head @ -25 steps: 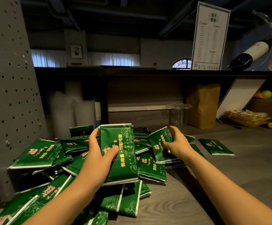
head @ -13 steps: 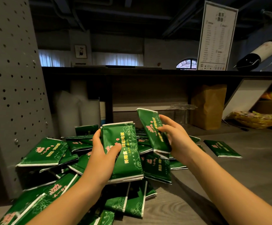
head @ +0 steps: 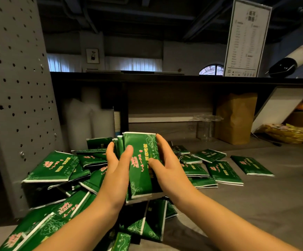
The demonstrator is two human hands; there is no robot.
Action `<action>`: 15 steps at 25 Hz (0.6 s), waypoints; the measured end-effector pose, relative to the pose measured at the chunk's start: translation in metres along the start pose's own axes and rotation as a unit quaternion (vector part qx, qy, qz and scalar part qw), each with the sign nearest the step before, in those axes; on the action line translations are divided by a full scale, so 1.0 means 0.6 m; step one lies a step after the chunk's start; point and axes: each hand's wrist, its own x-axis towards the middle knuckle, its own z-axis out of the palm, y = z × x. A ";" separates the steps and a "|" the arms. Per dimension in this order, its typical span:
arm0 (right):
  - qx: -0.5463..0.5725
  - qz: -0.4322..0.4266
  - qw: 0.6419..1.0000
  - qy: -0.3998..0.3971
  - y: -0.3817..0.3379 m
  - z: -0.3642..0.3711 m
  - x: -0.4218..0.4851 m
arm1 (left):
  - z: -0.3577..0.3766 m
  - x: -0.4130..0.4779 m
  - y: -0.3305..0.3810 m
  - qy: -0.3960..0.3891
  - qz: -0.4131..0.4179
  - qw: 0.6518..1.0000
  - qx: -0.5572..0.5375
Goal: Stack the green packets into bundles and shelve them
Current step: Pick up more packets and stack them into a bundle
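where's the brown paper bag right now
Head view: the brown paper bag stands upright at the right rear of the table, under the dark shelf, just right of a clear glass stand.

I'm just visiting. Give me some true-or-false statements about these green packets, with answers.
1. The left hand and the right hand both hold the bundle of green packets. True.
2. The brown paper bag lies flat on its side. False: it stands upright at the back, under the shelf.
3. Every packet is shelved. False: a loose pile lies on the table.
4. A menu card stands on top of the shelf. True.
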 end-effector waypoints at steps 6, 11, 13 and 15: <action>0.035 -0.008 0.995 -0.096 0.008 0.001 0.001 | -0.004 -0.001 -0.005 -0.002 0.058 0.994 0.090; -0.117 -0.049 0.992 -0.006 0.028 -0.067 0.042 | -0.008 0.004 -0.007 -0.007 0.065 0.992 0.104; -0.241 -0.034 0.969 0.036 0.049 -0.107 0.057 | -0.008 0.002 -0.008 -0.015 0.065 0.993 0.101; -0.352 0.009 0.935 0.041 0.072 -0.144 0.069 | -0.007 0.001 -0.008 -0.023 0.069 0.992 0.107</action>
